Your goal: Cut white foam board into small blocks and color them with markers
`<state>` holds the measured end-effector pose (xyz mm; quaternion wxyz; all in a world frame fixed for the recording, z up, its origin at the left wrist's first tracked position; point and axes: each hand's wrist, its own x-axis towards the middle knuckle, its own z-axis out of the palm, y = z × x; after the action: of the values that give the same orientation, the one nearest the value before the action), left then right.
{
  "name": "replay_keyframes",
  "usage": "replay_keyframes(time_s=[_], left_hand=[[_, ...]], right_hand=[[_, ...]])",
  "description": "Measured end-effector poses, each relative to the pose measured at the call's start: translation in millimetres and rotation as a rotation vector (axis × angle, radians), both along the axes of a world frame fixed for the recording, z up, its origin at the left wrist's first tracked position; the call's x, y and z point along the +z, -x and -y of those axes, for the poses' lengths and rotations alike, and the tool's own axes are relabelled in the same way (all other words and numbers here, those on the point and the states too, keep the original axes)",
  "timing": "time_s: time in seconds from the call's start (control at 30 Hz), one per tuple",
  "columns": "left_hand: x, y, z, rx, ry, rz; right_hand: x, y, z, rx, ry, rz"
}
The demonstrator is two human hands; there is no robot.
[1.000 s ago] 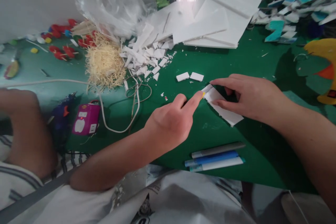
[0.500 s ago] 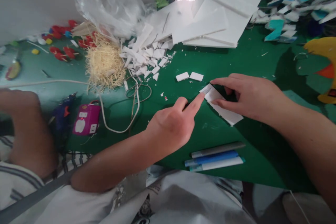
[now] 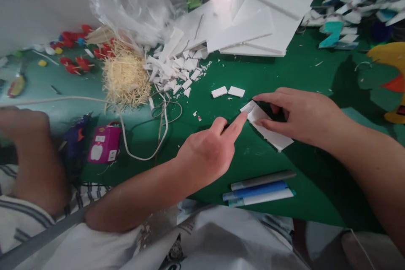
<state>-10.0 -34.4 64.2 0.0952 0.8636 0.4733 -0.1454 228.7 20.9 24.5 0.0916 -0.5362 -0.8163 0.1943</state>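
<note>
A narrow white foam piece (image 3: 274, 133) lies slanted on the green table. My left hand (image 3: 209, 152) is closed, its index finger stretched to the upper left end of this piece. A thin greyish sliver, perhaps a blade, shows beyond that fingertip; most of what the hand grips is hidden. My right hand (image 3: 294, 112) holds the piece down, with the index fingertip at its top corner and the thumb on its upper face. Two small white rectangles, a left one (image 3: 219, 92) and a right one (image 3: 236, 91), lie just beyond.
Several markers (image 3: 259, 186) lie near the front edge. White sheets (image 3: 272, 12), foam scraps (image 3: 177, 67) and a straw-like bundle (image 3: 126, 78) are farther back. Left are a white cable (image 3: 126, 141), a magenta box (image 3: 104, 143) and another person's arm (image 3: 34, 156). A yellow shape (image 3: 387, 61) stands right.
Both hands and the foam piece stay almost in place. The view has shifted very slightly, and the shadow beside my right forearm has changed, with a lighter patch showing there.
</note>
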Motion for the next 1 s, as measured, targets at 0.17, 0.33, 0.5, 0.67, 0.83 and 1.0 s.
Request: replay_keyframes(time_s=[0.17, 0.33, 0.5, 0.67, 0.83, 1.0], left_hand=[[2.8, -1.5, -1.7, 0.017, 0.067, -0.071], [5.5, -3.6, -5.0, 0.031, 0.104, -0.111], [9.2, -8.1, -7.5, 0.045, 0.095, -0.131], [11.5, -10.7, -8.2, 0.038, 0.086, -0.141], [11.9, -7.7, -6.9, 0.034, 0.064, -0.117], [7.5, -3.3, -2.7, 0.012, 0.044, -0.053]], right_hand=[[0.3, 1.7, 1.0, -0.026, 0.002, 0.003], [-0.7, 1.5, 1.0, 0.002, -0.023, 0.000], [-0.6, 2.8, 1.0, -0.006, 0.000, 0.008], [-0.6, 5.1, 0.1, -0.042, 0.004, 0.029], [-2.3, 4.8, -0.4, -0.035, -0.014, -0.016], [-2.4, 4.9, -1.1, -0.044, -0.001, -0.013]])
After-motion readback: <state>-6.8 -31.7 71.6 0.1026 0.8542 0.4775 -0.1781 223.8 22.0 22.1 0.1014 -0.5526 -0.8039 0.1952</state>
